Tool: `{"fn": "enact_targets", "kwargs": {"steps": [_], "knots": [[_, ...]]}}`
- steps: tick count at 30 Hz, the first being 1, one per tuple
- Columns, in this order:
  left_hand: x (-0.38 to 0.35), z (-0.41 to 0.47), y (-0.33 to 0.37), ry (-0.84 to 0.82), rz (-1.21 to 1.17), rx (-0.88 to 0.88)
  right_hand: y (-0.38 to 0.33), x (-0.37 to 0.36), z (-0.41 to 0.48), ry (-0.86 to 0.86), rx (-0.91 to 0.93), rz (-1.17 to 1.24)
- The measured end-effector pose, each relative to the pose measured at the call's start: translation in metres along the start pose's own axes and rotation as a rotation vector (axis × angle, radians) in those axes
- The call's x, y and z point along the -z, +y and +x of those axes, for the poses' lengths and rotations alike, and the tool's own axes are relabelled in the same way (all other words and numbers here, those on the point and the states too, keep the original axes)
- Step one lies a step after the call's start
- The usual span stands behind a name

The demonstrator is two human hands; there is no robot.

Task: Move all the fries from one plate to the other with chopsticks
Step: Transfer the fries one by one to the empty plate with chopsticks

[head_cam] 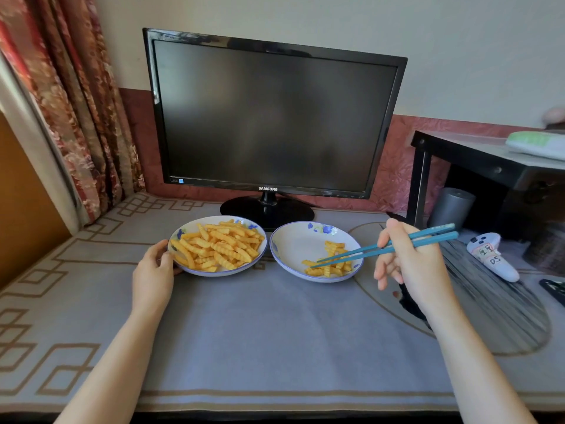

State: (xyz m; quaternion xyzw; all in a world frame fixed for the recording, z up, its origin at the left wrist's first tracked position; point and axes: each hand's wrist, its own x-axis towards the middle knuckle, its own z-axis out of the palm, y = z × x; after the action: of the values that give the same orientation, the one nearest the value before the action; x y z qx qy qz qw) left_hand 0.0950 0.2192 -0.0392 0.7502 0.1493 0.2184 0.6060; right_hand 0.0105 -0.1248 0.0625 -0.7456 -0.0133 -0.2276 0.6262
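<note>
Two white plates with blue flower prints stand side by side in front of the monitor. The left plate (pixel 187 225) is heaped with crinkle-cut fries (pixel 218 247). The right plate (pixel 293 243) holds a small pile of fries (pixel 331 263) at its near right side. My left hand (pixel 153 270) grips the left plate's near-left rim. My right hand (pixel 406 258) holds a pair of teal chopsticks (pixel 397 244); their tips lie slightly apart over the small pile, with no fry clearly pinched between them.
A black Samsung monitor (pixel 269 117) stands just behind the plates, its base (pixel 266 211) close to them. A white controller (pixel 492 255) lies at the right, beside a black side table (pixel 489 160) and a grey cylinder (pixel 452 206). A curtain (pixel 70 102) hangs at the left.
</note>
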Motion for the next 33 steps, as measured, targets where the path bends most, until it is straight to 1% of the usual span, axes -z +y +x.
{"fn": "enact_targets", "kwargs": {"steps": [6, 11, 20, 27, 33], "knots": [[0.001, 0.001, -0.001, -0.007, -0.009, 0.007, 0.003, -0.012, 0.001, 0.11, 0.01, 0.014], [0.001, -0.001, 0.0, -0.012, -0.013, 0.003, 0.014, -0.029, 0.006, 0.152, 0.003, 0.121], [0.001, -0.002, 0.002, -0.016, -0.017, 0.0, 0.028, -0.049, 0.009, 0.094, -0.003, 0.115], [0.001, 0.0, -0.001, -0.018, -0.013, 0.004, 0.006, -0.02, 0.007, 0.088, 0.062, 0.036], [0.002, -0.001, 0.0, -0.019, -0.008, 0.002, 0.0, 0.006, 0.009, 0.042, 0.032, 0.018]]}}
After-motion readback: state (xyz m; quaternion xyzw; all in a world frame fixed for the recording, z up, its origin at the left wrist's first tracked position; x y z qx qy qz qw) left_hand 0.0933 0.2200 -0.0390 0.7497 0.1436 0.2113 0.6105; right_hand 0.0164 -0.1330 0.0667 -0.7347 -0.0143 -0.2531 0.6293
